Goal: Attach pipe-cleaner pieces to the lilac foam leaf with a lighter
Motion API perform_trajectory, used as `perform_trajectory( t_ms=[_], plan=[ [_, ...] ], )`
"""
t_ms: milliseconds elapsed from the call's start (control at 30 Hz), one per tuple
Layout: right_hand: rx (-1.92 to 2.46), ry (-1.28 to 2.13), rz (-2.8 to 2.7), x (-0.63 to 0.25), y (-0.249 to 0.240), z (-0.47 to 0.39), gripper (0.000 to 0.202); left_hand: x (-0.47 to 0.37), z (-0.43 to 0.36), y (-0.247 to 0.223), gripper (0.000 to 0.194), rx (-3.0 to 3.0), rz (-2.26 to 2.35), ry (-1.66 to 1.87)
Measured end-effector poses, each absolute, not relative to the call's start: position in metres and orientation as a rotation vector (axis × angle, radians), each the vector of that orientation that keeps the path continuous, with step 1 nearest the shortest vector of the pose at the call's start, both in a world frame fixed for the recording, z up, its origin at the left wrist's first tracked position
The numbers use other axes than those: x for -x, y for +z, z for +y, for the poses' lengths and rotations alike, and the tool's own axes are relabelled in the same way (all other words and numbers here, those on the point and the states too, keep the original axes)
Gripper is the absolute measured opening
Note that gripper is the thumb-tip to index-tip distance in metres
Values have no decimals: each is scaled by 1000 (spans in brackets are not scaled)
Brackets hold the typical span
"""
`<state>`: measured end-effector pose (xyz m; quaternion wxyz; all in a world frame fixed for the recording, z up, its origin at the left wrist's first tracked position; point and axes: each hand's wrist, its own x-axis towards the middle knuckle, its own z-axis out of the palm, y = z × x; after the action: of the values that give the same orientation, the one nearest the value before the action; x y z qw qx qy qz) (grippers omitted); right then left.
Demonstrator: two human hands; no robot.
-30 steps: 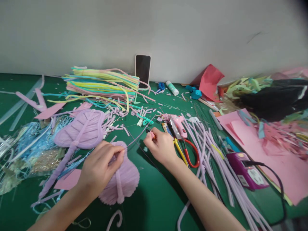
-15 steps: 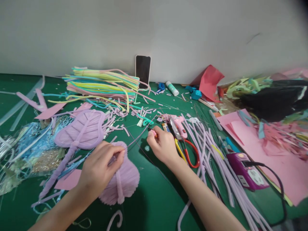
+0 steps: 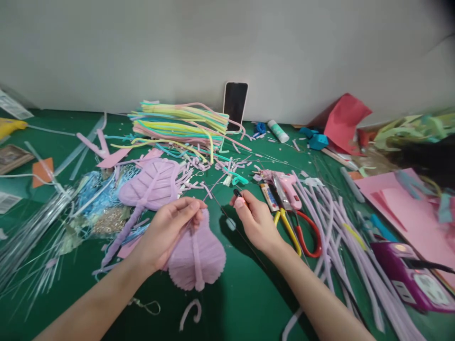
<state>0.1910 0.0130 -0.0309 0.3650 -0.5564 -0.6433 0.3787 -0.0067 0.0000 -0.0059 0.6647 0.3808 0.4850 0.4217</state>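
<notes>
My left hand (image 3: 176, 227) pinches the top of a lilac leaf-shaped pipe-cleaner piece (image 3: 199, 253), whose pleated, scalloped body hangs below the fingers. From the fingertips a thin lilac strand (image 3: 212, 187) runs up and to the right. Closed around a small lighter (image 3: 237, 193) with a black top is my right hand (image 3: 258, 218), a short gap away; most of the lighter is hidden in the grip. Left of my left hand lies a finished-looking lilac leaf-shaped fan (image 3: 151, 185) with a wrapped handle. A curled lilac stem (image 3: 192, 312) rests near the front.
Scissors with red and yellow handles (image 3: 309, 234) and a pink glue gun (image 3: 291, 189) lie beside my right hand. Lilac pipe cleaners (image 3: 350, 241) and a purple power box (image 3: 412, 274) are further right. Behind are a pipe-cleaner bundle (image 3: 181, 123) and an upright phone (image 3: 235, 104).
The view has turned left, so things sit further right. My left hand has rotated, its thumb now on top at the piece's upper edge. Both hands keep their hold.
</notes>
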Motion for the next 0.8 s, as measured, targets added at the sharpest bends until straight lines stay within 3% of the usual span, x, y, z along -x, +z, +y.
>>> perform_trajectory(
  t_ms=[267, 533, 800],
  plan=[
    [1126, 1566, -1098, -168, -38, 7, 46, 5, -1, -7, 17, -788, 960, 864],
    [1102, 1603, -1058, -171, -39, 11, 49, 3, -2, -4, 16, -814, 978, 831],
    [1142, 1659, -1022, -174, -36, 12, 39, 4, -5, -5, 22, -798, 985, 756]
  ],
)
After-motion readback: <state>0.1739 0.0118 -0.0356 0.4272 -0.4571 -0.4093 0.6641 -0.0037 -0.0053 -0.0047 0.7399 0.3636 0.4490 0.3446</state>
